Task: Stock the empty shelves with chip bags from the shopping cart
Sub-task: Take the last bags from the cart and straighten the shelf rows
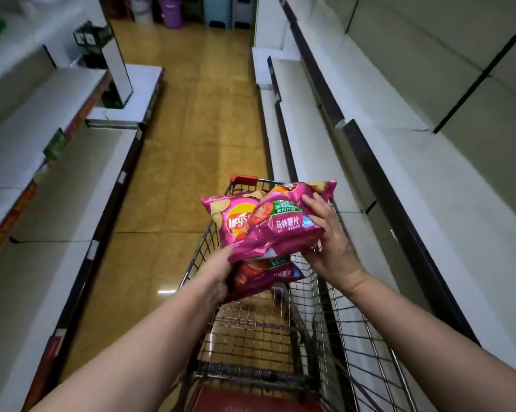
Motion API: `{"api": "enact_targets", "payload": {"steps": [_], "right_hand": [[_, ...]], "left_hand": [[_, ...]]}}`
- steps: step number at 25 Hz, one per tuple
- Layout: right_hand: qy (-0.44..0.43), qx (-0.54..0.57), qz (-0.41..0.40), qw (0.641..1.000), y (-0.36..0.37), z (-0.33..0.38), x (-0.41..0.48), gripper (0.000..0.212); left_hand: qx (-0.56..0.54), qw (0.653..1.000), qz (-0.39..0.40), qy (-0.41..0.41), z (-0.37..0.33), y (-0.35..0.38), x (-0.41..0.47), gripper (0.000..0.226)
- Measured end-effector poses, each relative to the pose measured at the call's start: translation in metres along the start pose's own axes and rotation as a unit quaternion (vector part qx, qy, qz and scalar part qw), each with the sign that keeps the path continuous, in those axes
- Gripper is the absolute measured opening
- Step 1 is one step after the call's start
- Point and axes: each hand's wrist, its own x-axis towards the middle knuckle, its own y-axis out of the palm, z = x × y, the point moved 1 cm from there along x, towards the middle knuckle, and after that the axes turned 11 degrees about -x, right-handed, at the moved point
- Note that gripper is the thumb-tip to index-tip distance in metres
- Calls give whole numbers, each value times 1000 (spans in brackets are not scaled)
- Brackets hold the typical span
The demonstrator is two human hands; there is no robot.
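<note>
Head view, both hands up over the shopping cart: right hand spread across the top chip bag, left hand pinching the lower bags, and that loose slippery stack could slide apart.

The bags in my fingers are magenta pink, printed with red tomatoes, a green banner and a yellow-red logo. Below them, the cart is silver wire with a red trim. Tan floor, white shelves.
</note>
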Motion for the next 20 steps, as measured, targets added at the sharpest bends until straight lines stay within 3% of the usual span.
{"api": "enact_targets", "payload": {"steps": [2, 4, 6, 7, 10, 12, 15, 20], "right_hand": [[22, -8, 27, 999, -15, 3, 5, 43], [118, 28, 49, 991, -30, 11, 14, 38], [252, 170, 68, 950, -45, 26, 26, 34], [304, 278, 64, 909, -52, 31, 31, 32], [419, 538, 13, 731, -68, 41, 39, 28], [451, 594, 5, 666, -73, 46, 42, 63], [480, 574, 38, 663, -77, 51, 49, 101], [489, 544, 103, 674, -93, 75, 55, 124]], "left_hand": [[-19, 999, 5, 30, -14, 2, -14, 25], [-30, 997, 3, 67, -25, 3, -25, 33], [-24, 994, 16, 101, -33, 6, -35, 37], [-20, 993, 22, 115, -36, 8, -40, 36], [-4, 986, 35, 163, -41, 12, -53, 38], [20, 980, 42, 192, -44, 15, -61, 39], [47, 975, 33, 214, -46, 16, -66, 47], [66, 970, 41, 229, -44, 16, -70, 69]]}}
